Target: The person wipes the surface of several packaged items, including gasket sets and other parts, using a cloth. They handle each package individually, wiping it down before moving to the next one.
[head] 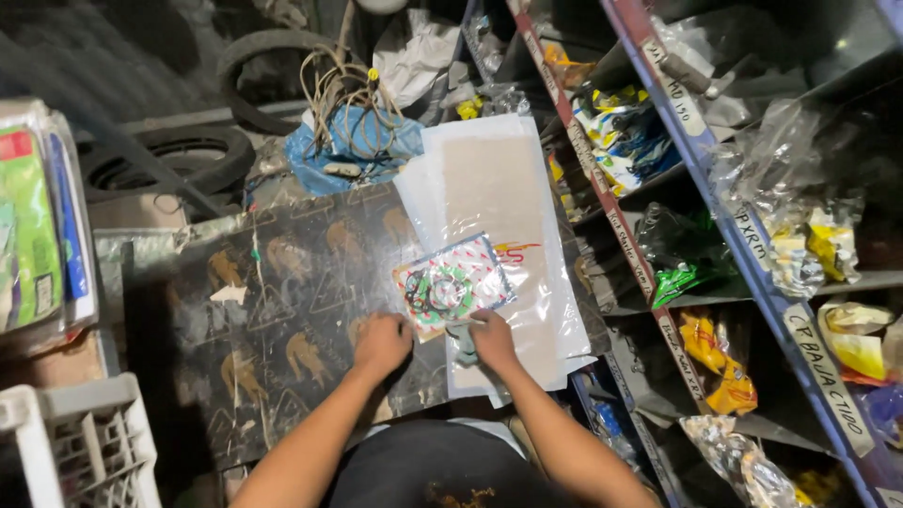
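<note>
The left hand (pixel 381 343) is resting knuckles-up on the table (pixel 282 310), a dark patterned surface. Its grip is curled closed against the near-left corner of a flat gasket packet (pixel 451 285); whether the fingers are pinching the packet edge or only pressing on it cannot be told from this view.

The right hand (pixel 493 341) is lying just beside the left grip, on the near edge of the same packet. Its fingers are folded down over a small grey-green part (pixel 465 341), which is showing between the two hands. The grip is appearing closed on this part, though the fingertips are hidden.

The gasket packet is a clear sleeve with a red-trimmed card and dark ring shapes inside. It is lying flat and tilted, directly beyond both grips and touching them. It is partly overlapping a stack of clear plastic sheets (pixel 499 188), which is extending away from the right grip toward the far end of the table and hanging past the table edge beside that grip.

Well beyond the grips, a blue bag (pixel 353 150) with coiled cable (pixel 343 94) is sitting at the far end of the table. Outboard of the right grip, a shelf rack (pixel 752 273) is holding bagged parts. Outboard of the left grip, a white crate (pixel 80 442) is standing near the table corner.
</note>
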